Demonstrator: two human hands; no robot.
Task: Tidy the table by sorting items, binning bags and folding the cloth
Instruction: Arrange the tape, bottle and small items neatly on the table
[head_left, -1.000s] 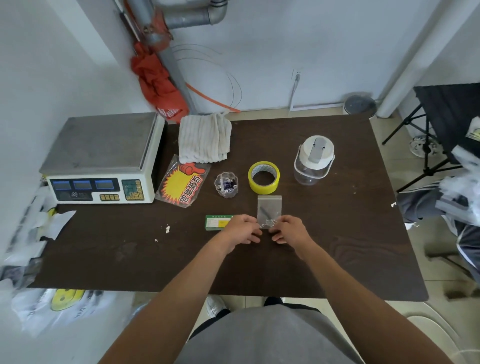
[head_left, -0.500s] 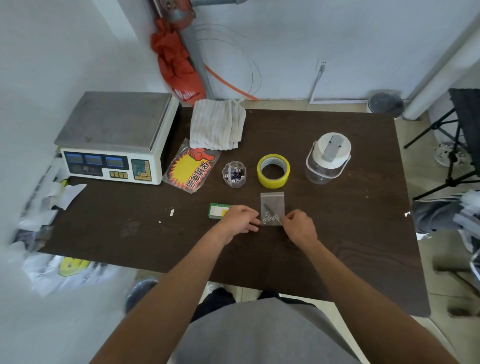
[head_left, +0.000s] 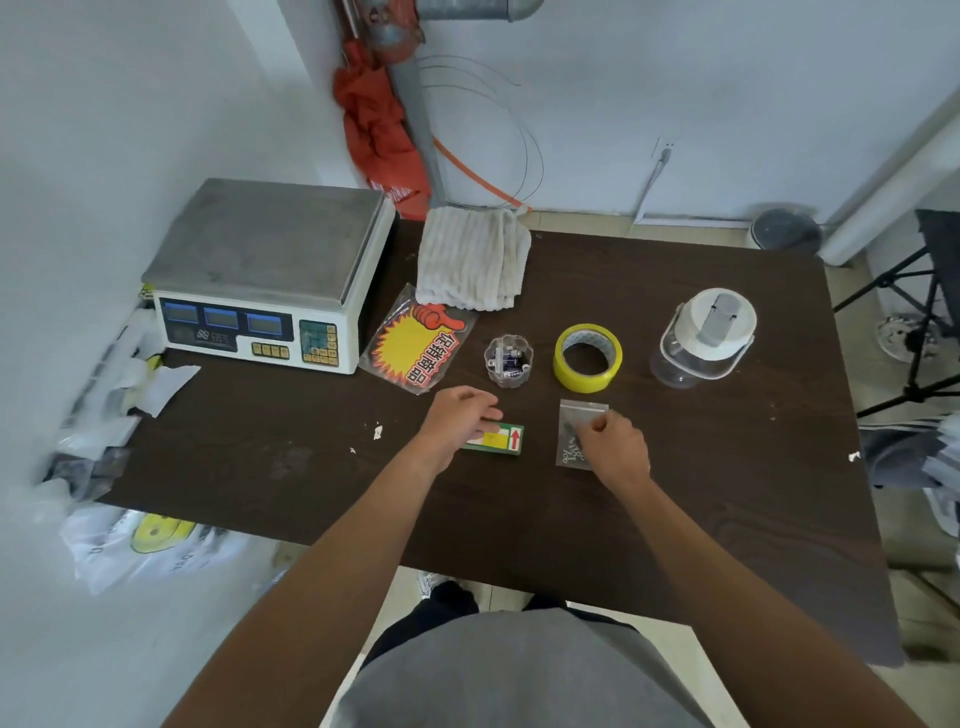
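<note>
On the dark desk (head_left: 727, 493), midway between its back and front edges, our right hand (head_left: 615, 447) pinches a small clear zip bag (head_left: 574, 415) with curled fingers. Just left, our left hand (head_left: 460, 421) lies on a green box (head_left: 506, 439), fingers loosely bent; whether they grip, we cannot tell.

Tabletop (head_left: 675, 519) stock, clock positions taken from its centre.
- Weighing scale (head_left: 270, 280): one, 10 o'clock.
- Folded cloth (head_left: 472, 265): one, 12 o'clock, far edge.
- Bagged price-tag pack (head_left: 415, 345): one, 11 o'clock.
- Clear cup (head_left: 509, 361) of batteries: one, 12 o'clock; batteries too small to count.
- Yellow tape roll (head_left: 587, 358): one, 1 o'clock.
- Lidded jar (head_left: 704, 338): one, 2 o'clock.
- Green box (head_left: 506, 439): one, centre.
- Zip bag (head_left: 574, 415): one, 3 o'clock.
- Paper scraps (head_left: 377, 431): three; two at 9 o'clock, one at 3 o'clock.
- Plastic bags (head_left: 130, 540): heap, 8 o'clock; count unclear.
- Hands: two, the left hand (head_left: 457, 421) and the right hand (head_left: 615, 447).
</note>
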